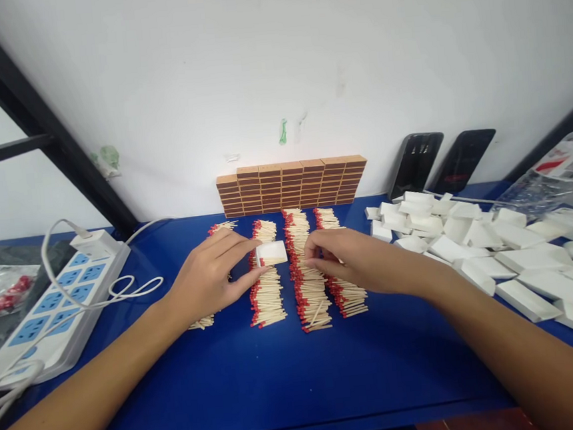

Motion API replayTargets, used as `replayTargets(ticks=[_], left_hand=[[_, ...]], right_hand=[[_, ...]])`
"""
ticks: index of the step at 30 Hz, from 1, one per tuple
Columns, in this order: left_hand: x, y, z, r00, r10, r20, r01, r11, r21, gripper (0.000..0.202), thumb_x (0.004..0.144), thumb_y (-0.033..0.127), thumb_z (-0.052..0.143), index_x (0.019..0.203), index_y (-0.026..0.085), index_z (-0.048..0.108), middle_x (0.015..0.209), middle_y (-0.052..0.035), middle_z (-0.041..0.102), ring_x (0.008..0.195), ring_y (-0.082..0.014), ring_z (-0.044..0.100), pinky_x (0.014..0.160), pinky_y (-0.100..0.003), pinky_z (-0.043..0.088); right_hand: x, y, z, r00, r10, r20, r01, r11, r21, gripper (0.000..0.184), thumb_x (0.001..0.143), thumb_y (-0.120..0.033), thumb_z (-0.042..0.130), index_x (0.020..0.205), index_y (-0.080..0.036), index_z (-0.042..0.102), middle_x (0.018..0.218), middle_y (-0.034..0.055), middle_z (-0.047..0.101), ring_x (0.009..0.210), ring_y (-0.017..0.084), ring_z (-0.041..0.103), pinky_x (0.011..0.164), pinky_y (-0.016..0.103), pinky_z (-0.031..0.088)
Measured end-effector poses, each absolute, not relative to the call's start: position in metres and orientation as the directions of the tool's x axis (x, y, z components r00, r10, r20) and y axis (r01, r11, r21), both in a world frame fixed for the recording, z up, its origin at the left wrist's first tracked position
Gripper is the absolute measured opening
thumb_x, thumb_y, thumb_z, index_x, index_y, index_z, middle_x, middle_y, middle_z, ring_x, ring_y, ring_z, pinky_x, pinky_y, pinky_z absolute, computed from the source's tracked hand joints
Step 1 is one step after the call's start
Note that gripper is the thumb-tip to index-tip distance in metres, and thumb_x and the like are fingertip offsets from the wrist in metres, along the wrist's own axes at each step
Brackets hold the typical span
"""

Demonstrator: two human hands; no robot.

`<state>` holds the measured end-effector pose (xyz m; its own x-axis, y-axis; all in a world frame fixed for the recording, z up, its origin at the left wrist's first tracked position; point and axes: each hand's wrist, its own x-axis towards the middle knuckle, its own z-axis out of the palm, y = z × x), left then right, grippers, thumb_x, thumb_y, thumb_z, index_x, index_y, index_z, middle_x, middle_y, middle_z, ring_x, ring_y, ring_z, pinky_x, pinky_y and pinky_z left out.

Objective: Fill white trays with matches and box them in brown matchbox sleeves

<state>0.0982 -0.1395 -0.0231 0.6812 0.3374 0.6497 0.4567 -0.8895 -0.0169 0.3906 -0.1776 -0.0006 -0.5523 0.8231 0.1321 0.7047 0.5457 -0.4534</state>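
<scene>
My left hand (215, 268) pinches a small white matchbox tray (272, 250) by its left end, between thumb and fingers. A few matchsticks with red heads show along the tray's near side. Just right of it my right hand (337, 254) is closed, fingertips pressed together over a row of matchsticks (309, 293); whether a match is between them is hidden. More rows of red-headed matchsticks (267, 300) lie beneath and beside both hands, heads mostly to the left. The leftmost row is largely covered by my left hand.
Brown matchboxes (291, 186) are stacked against the wall. Many white empty trays (461, 233) lie heaped on the right, before two black phones (415, 163). A power strip (67, 294) with white cables stands left on the blue table (292, 388).
</scene>
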Motion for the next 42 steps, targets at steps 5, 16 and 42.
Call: replayTargets(ticks=[5, 16, 42], left_hand=[[0.105, -0.148, -0.024, 0.679, 0.350, 0.646, 0.436, -0.900, 0.029, 0.034, 0.096, 0.035, 0.073, 0.125, 0.017, 0.067, 0.100, -0.0099, 0.074, 0.093, -0.0230, 0.067, 0.087, -0.041, 0.059], [0.109, -0.155, -0.027, 0.666, 0.337, 0.665, 0.400, -0.914, 0.062, 0.036, 0.093, 0.031, 0.077, 0.124, 0.016, 0.066, 0.100, -0.0089, 0.073, 0.093, -0.0224, 0.066, 0.085, -0.040, 0.058], [0.101, -0.142, -0.025, 0.656, 0.365, 0.661, 0.472, -0.882, 0.019, 0.034, 0.093, 0.032, 0.077, 0.121, 0.015, 0.067, 0.098, -0.0078, 0.072, 0.091, -0.0218, 0.065, 0.088, -0.040, 0.057]], right_hand=[[0.374, -0.179, -0.004, -0.510, 0.792, 0.336, 0.611, 0.608, -0.507, 0.015, 0.106, -0.032, 0.057, 0.097, -0.022, 0.062, 0.089, 0.0017, 0.068, 0.073, 0.015, 0.056, 0.065, 0.029, 0.041], [0.363, -0.181, -0.019, -0.573, 0.647, 0.503, 0.586, 0.753, -0.300, 0.015, 0.108, -0.025, 0.054, 0.107, -0.019, 0.068, 0.095, 0.0055, 0.070, 0.082, 0.017, 0.065, 0.070, 0.029, 0.048], [0.388, -0.184, 0.010, -0.653, 0.757, -0.038, 0.655, 0.538, -0.530, 0.015, 0.093, -0.035, 0.072, 0.090, -0.021, 0.070, 0.098, 0.0041, 0.070, 0.082, 0.017, 0.063, 0.069, 0.030, 0.048]])
